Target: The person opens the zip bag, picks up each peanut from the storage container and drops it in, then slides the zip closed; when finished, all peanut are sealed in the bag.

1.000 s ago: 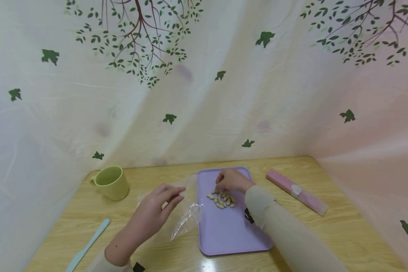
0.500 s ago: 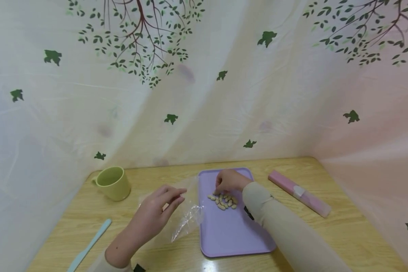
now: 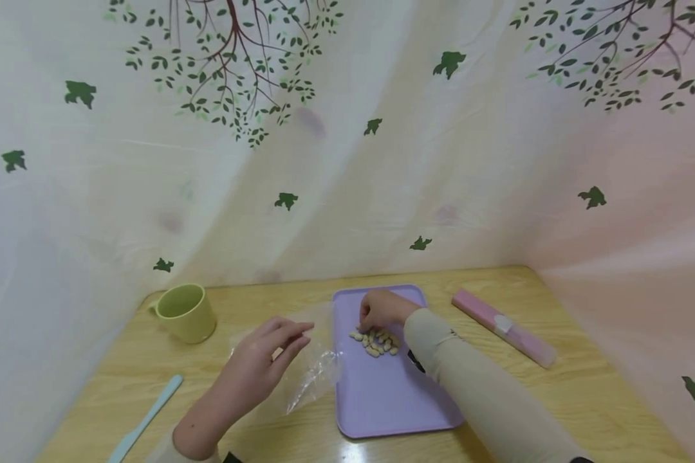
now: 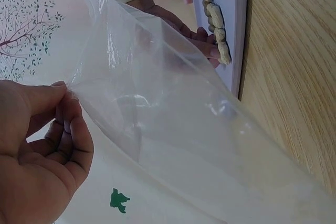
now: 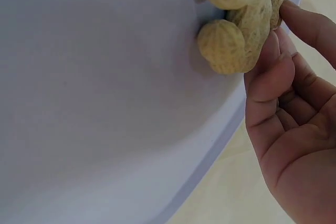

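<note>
My left hand (image 3: 260, 360) pinches the edge of a clear plastic bag (image 4: 163, 108) between thumb and fingertips. The bag hangs spread out between that hand and a purple tray (image 3: 390, 399), its mouth edge lifted. My right hand (image 3: 387, 308) is over the far part of the tray, fingers bent down at a small pile of unshelled peanuts (image 3: 376, 351). In the right wrist view, its thumb and fingertips are round the end of one peanut (image 5: 278, 11) at the edge of the pile. Part of the pile is hidden behind this hand in the head view.
A green mug (image 3: 186, 314) stands at the back left of the wooden table (image 3: 284, 444). A pale blue spatula-like tool (image 3: 147, 418) lies at the front left. Right of the tray lies a pink rolled packet (image 3: 504, 326). A leaf-printed curtain (image 3: 347, 173) hangs behind.
My right hand has lowered slightly toward the near side of the tray, its fingertips now at the peanuts. My left hand and the bag stay in place; the head view shifts slightly.
</note>
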`<state>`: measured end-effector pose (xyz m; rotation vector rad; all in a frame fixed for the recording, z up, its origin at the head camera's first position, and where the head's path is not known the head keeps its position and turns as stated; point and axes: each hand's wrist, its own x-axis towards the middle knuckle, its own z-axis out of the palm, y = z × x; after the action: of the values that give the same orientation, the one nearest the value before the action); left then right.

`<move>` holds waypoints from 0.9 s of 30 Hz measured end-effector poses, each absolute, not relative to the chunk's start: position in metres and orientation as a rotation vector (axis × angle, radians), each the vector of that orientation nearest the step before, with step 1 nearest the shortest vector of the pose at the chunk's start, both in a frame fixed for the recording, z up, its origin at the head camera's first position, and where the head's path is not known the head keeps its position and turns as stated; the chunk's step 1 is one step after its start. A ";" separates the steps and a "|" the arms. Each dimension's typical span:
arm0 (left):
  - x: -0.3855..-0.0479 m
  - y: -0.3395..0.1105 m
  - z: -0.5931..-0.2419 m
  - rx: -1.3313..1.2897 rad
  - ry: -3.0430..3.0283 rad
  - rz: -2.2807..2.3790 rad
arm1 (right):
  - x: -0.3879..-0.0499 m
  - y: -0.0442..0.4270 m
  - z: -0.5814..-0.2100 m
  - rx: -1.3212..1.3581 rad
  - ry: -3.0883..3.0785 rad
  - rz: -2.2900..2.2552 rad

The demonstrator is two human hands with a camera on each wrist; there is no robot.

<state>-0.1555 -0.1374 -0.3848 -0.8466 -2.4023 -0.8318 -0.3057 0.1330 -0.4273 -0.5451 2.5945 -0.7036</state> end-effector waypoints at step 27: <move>-0.160 -0.137 -0.378 -0.860 -2.403 -0.839 | -0.244 0.155 -0.358 -0.516 2.397 -1.349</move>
<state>-0.1603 -0.1368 -0.3784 -0.8604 -2.4034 -0.8389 -0.2444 0.1546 -0.3577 -0.5165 2.3970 -1.3491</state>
